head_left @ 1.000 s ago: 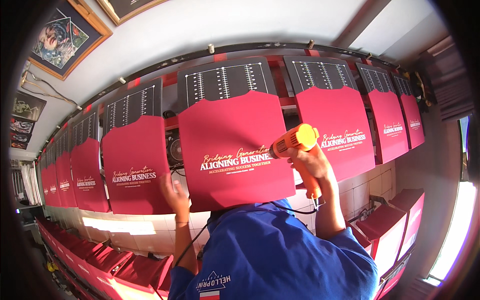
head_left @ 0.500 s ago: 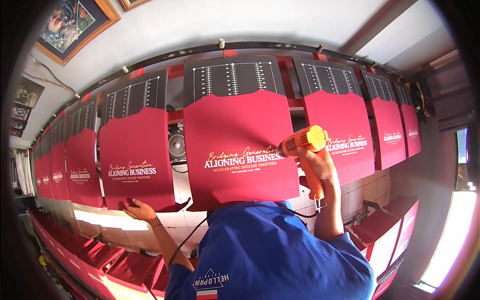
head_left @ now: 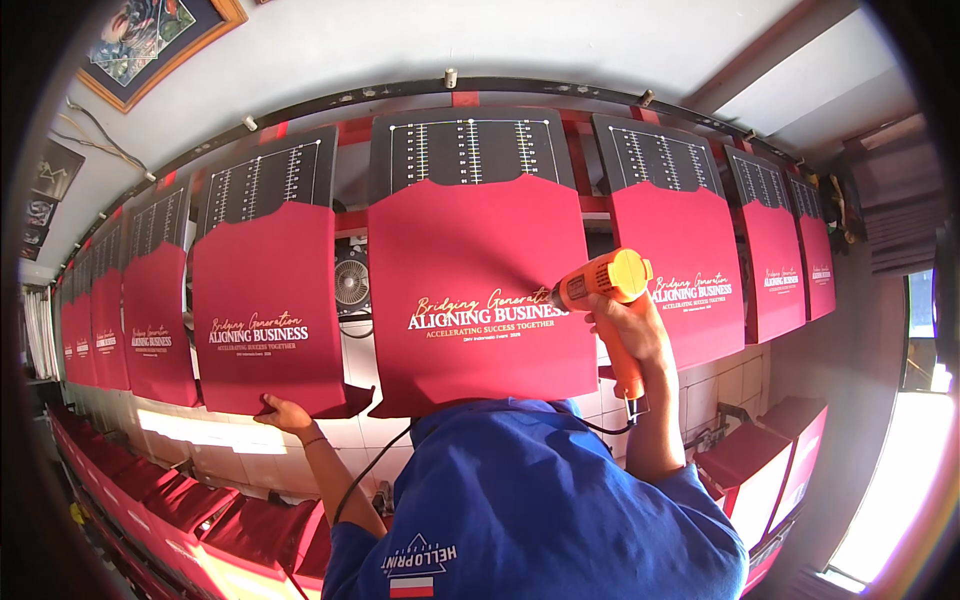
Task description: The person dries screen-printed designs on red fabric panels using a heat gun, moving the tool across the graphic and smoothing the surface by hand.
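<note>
My right hand is closed round the handle of an orange heat gun. Its dark nozzle points left, just over the right end of the printed lettering on a red shirt panel laid on the black board in front of me. A dark shadow streaks across the cloth from the nozzle. At the lower edge of the neighbouring red shirt panel on the left, my left hand grips the rim, thumb over the cloth; some fingers are hidden beneath it.
More boards with printed red panels curve away both sides along a dark rail. A round fan stands behind a gap. The gun's black cord crosses my body. Another row of red panels lies lower left.
My left hand has drawn its spread fingers in at the left panel's lower edge, and that panel sits slightly further left in view. The heat gun stays at nearly the same spot.
</note>
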Demonstrator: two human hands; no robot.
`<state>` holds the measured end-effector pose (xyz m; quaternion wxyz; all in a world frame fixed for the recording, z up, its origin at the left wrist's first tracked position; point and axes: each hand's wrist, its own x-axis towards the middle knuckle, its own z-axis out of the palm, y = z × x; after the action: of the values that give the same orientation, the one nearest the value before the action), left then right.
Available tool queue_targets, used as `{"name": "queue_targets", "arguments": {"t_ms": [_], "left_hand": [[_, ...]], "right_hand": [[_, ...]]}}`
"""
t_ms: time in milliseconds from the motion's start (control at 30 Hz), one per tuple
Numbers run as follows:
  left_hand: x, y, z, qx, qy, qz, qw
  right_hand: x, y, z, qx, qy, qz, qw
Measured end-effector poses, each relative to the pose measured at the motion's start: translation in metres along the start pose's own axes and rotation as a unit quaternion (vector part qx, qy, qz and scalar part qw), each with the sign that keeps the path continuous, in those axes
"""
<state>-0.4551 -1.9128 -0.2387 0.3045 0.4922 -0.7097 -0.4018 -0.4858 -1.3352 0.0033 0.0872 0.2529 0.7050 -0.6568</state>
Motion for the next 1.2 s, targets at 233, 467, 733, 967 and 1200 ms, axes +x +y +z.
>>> {"name": "queue_targets", "arguments": {"t_ms": [233,467,733,967,1200], "left_hand": [[0.010,-0.018,0.003,0.004,0.029,0.008,1.000],[0.012,-0.019,0.006,0.015,0.039,0.016,0.999],[0.010,-0.019,0.007,-0.015,0.023,0.020,0.999],[0.007,-0.011,0.008,-0.037,0.010,0.028,0.999],[0.019,-0.027,-0.001,-0.017,0.012,0.050,0.999]], "right_hand": [[0.001,0.001,0.009,-0.004,-0.028,-0.007,1.000],[0.001,-0.017,0.027,-0.041,-0.007,-0.002,0.999],[0.009,-0.006,0.024,-0.031,-0.039,-0.018,0.999],[0.009,-0.005,0.035,-0.053,-0.019,-0.016,0.998],[0.000,-0.017,0.051,-0.044,-0.019,-0.004,0.999]]}}
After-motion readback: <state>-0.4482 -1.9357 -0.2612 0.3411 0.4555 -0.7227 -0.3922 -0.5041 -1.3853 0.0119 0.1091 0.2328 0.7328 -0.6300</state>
